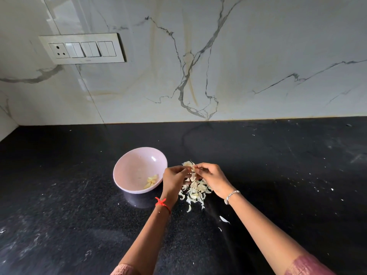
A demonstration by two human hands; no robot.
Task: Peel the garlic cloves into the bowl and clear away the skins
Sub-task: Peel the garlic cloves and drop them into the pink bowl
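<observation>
Several peeled cloves [152, 180] already lie at the bottom of the pink bowl [135, 165], which stands just to the left of the fingers, near the left hand [173, 178] but apart from it. This head view is the only one.

Both hands meet above the black counter [79, 215]. The left hand's fingertips and those of the right hand [211, 178] close in a pinch on one garlic piece [189, 165] held between them, its papery skin showing pale just past the fingertips. Whether it is a single clove or a small cluster is too small to tell.

Directly beneath the fingers, and spreading toward the wrists, lies a loose heap of skins [195, 191] on the counter. A stray skin [224, 219] lies further back toward the person, beside the right forearm.

By my judgement the task is partway through. Some cloves are done and in the bowl, and one piece is being stripped now. No other unpeeled garlic can be made out, though some may be hidden in the heap. The skins have not yet been cleared, so that whole step remains, including the scattered flakes.
</observation>
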